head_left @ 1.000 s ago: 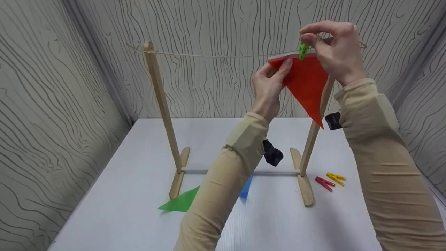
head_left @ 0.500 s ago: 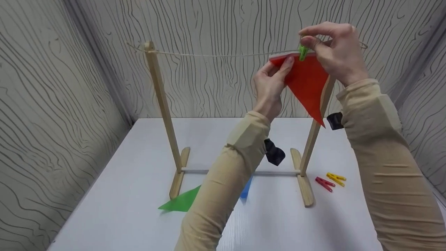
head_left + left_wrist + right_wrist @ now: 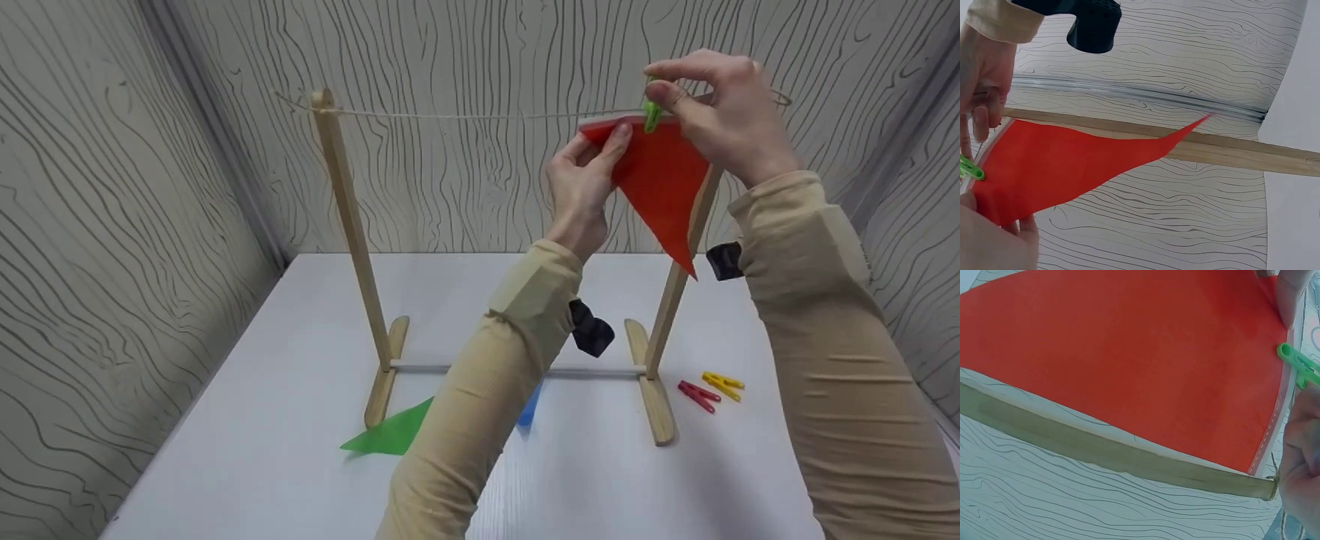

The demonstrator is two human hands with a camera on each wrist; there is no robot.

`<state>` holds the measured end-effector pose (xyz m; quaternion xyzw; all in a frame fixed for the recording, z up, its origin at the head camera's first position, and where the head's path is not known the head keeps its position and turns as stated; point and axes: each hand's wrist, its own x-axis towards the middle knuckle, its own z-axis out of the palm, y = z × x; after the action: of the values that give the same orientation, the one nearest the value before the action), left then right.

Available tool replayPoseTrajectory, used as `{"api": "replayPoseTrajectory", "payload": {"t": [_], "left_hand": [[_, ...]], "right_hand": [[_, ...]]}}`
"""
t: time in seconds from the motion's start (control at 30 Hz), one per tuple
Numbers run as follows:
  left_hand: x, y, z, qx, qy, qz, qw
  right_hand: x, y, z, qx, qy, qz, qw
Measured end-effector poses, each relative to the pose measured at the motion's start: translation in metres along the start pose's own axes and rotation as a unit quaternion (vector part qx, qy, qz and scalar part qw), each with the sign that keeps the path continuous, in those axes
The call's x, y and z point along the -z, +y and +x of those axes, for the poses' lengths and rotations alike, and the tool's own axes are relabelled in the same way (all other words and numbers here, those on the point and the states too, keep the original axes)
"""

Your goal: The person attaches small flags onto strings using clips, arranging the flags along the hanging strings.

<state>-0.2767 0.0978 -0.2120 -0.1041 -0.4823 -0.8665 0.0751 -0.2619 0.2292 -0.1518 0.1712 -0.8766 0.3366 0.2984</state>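
A red triangular pennant (image 3: 664,180) hangs point down at the right end of a string (image 3: 450,117). My left hand (image 3: 581,180) pinches its folded white top edge near the left corner, thumb in front. In my right hand (image 3: 731,116), thumb and forefinger pinch the upper end of a green clothespin (image 3: 652,116), whose lower tip overlaps the pennant's top edge. The right wrist view has the clothespin (image 3: 1297,363) lying across the white edge of the red pennant (image 3: 1145,360). In the left wrist view the pennant's (image 3: 1072,163) tip curls outward.
Two wooden posts (image 3: 349,225) on flat feet carry the string, joined low by a white rod (image 3: 600,371). A red clothespin (image 3: 699,396) and a yellow clothespin (image 3: 724,385) lie right of the stand. A green pennant (image 3: 390,433) and a blue piece (image 3: 529,405) lie partly behind my left forearm.
The green clothespin and my right hand have sunk very slightly over the pennant's edge. My left hand has shifted a little right, and the pennant's tip has swayed.
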Motion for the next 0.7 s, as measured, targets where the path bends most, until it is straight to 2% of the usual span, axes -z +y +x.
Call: {"api": "replayPoseTrajectory", "payload": {"t": [0.2,0.47,0.7], "left_hand": [[0.0019,-0.0003,-0.0001,0.002,-0.002,-0.001,1.0000],[0.0045,-0.0010,0.0004,-0.005,-0.007,-0.003,1.0000],[0.0096,-0.0016,0.0028,-0.002,-0.006,-0.006,1.0000]], "right_hand": [[0.0000,-0.0007,-0.0005,-0.011,-0.012,0.012,1.000],[-0.0009,0.0012,-0.0007,-0.011,-0.002,0.013,1.000],[-0.0018,0.0021,-0.0028,0.008,0.006,0.022,1.000]]}}
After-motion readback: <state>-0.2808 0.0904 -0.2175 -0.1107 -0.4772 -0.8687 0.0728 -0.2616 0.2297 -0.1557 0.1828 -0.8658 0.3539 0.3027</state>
